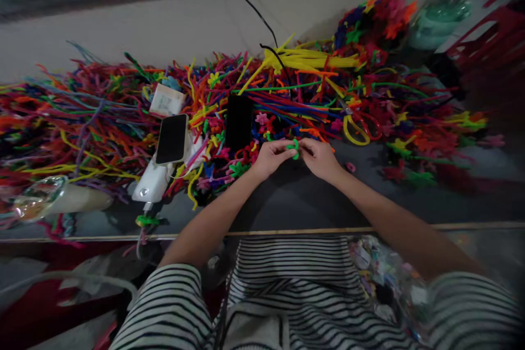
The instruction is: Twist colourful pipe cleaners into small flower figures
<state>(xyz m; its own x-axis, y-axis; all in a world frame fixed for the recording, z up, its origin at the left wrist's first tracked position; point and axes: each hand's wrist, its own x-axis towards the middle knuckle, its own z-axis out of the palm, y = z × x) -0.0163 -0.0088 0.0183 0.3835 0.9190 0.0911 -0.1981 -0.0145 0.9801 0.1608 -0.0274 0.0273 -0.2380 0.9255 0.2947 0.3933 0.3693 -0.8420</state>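
Both of my hands meet above the near part of the dark table [283,205]. Between them is a small green piece of bent pipe cleaner [295,149], looped into a little shape. My left hand [270,158] pinches its left side with thumb and forefinger. From the other side, my right hand [319,157] grips it with closed fingertips. Just beyond the hands lie a black phone [239,122] and many coloured pipe cleaners [283,101], some twisted into flowers. The exact form of the green piece is partly hidden by my fingers.
Scissors with yellow and red handles [356,130] lie right of centre. A second phone [171,139] rests by a white power bank [151,181] with a cable. A clear plastic-wrapped roll [61,197] is at left. A black cord [256,8] hangs down the wall.
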